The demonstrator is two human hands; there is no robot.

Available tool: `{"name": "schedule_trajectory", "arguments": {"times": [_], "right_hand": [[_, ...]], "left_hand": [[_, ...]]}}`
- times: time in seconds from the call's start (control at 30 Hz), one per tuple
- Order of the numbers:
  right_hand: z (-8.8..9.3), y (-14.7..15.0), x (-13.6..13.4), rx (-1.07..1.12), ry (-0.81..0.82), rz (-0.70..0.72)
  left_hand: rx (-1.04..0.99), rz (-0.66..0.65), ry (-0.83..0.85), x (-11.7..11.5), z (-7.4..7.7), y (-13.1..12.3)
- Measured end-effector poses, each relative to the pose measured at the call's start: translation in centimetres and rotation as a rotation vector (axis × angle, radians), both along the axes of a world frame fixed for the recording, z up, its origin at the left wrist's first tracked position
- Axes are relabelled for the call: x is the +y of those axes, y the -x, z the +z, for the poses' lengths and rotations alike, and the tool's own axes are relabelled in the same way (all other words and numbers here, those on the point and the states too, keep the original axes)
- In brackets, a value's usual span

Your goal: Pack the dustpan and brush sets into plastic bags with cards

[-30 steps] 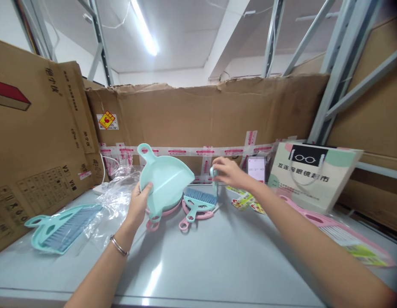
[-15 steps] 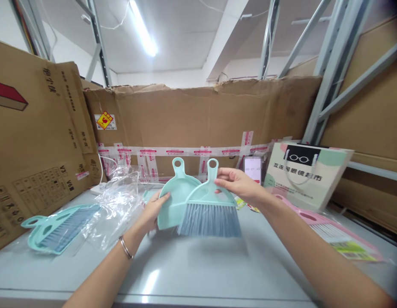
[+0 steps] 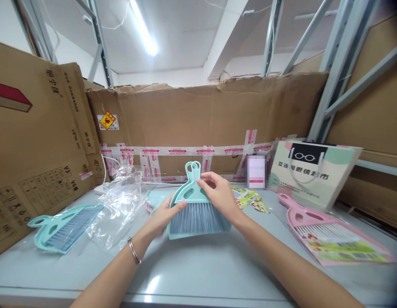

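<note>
Both hands hold a mint-green mini brush [image 3: 197, 209] with grey bristles, laid onto a matching mint dustpan [image 3: 172, 205] so that the two looped handles line up at the top. My left hand [image 3: 162, 216] grips the dustpan's left edge from beneath, thumb against the bristles. My right hand [image 3: 217, 194] presses on the brush's top and right side, fingers closed over it. The set is tilted up just above the grey table [image 3: 198, 265].
A bagged mint brush set [image 3: 61, 226] lies at the left beside loose clear plastic bags [image 3: 121, 205]. A pink set in a wrapper [image 3: 329, 237] lies at the right. A paper gift bag [image 3: 314, 171] and a phone [image 3: 256, 171] stand against the cardboard wall [image 3: 201, 115].
My left hand swung the dustpan upright while my right lifted the brush off the table. The two pieces came together, brush now nested on the dustpan.
</note>
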State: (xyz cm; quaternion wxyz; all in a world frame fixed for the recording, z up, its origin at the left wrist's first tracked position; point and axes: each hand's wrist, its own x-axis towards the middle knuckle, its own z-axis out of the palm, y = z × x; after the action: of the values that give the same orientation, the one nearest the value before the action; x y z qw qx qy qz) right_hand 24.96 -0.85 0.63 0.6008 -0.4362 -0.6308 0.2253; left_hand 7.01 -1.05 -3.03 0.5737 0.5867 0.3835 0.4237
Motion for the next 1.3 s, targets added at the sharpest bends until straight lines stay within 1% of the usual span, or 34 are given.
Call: {"name": "schedule_trajectory", "arguments": {"times": [0.1, 0.17, 0.27, 0.37, 0.43, 0.47, 0.57, 0.6, 0.63, 0.7, 0.77, 0.87, 1.0, 1.07, 1.13, 1.17, 1.23, 1.3], "right_hand": [[-0.5, 0.1, -0.1, -0.164, -0.149, -0.132], [-0.8, -0.1, 0.0, -0.232, -0.196, -0.191], [-1.0, -0.4, 0.5, -0.246, -0.167, -0.201], [-0.9, -0.9, 1.2, -0.168, -0.070, -0.179], [-0.6, -1.4, 1.5, -0.097, 0.049, -0.102], [-0.3, -1.7, 1.6, -0.061, 0.128, -0.016], [0.4, -2.5, 1.6, 0.027, 0.377, 0.337], [0.5, -2.7, 1.5, 0.043, 0.432, 0.417], [0.6, -2.8, 1.5, 0.053, 0.466, 0.453], [0.5, -3.0, 1.7, 0.066, 0.487, 0.427], [0.1, -3.0, 2.0, 0.068, 0.476, 0.369], [-0.4, -2.9, 2.4, 0.065, 0.468, 0.331], [-0.9, -2.4, 2.5, 0.057, 0.459, 0.325], [-0.9, -2.3, 2.5, 0.046, 0.451, 0.335], [-0.9, -2.9, 2.6, 0.031, 0.444, 0.364], [-0.8, -3.8, 2.8, 0.012, 0.429, 0.353], [-0.8, -6.4, 3.2, -0.042, 0.386, 0.239], [-1.1, -9.8, 3.6, -0.102, 0.349, 0.011]], "left_hand": [[0.025, -0.005, -0.039, -0.3, 0.0, -0.4], [0.030, 0.006, -0.068, -0.4, 0.0, -0.6], [0.043, 0.020, -0.083, -0.5, -0.2, -0.9], [0.042, 0.029, -0.078, -0.4, -0.6, -0.9], [0.040, 0.028, -0.074, -0.3, -0.7, -0.8], [0.045, 0.027, -0.070, -0.3, -0.7, -0.8], [0.072, 0.026, -0.063, -0.4, -0.7, -0.8], [0.080, 0.025, -0.066, -0.5, -0.6, -0.8], [0.087, 0.018, -0.073, -0.5, -0.6, -0.8], [0.102, -0.006, -0.092, -0.7, -0.5, -0.8], [0.111, -0.026, -0.112, -0.7, -0.4, -0.9], [0.113, -0.040, -0.118, -0.6, -0.5, -0.9], [0.107, -0.063, -0.096, -0.4, -0.7, -0.8], [0.104, -0.052, -0.074, -0.4, -0.7, -0.8], [0.092, -0.028, -0.036, -0.4, -0.5, -0.8], [0.080, -0.014, -0.021, -0.4, -0.5, -0.7], [0.047, 0.016, -0.006, -0.2, -0.5, -0.6], [0.007, 0.047, -0.007, 0.1, -0.5, -0.4]]}}
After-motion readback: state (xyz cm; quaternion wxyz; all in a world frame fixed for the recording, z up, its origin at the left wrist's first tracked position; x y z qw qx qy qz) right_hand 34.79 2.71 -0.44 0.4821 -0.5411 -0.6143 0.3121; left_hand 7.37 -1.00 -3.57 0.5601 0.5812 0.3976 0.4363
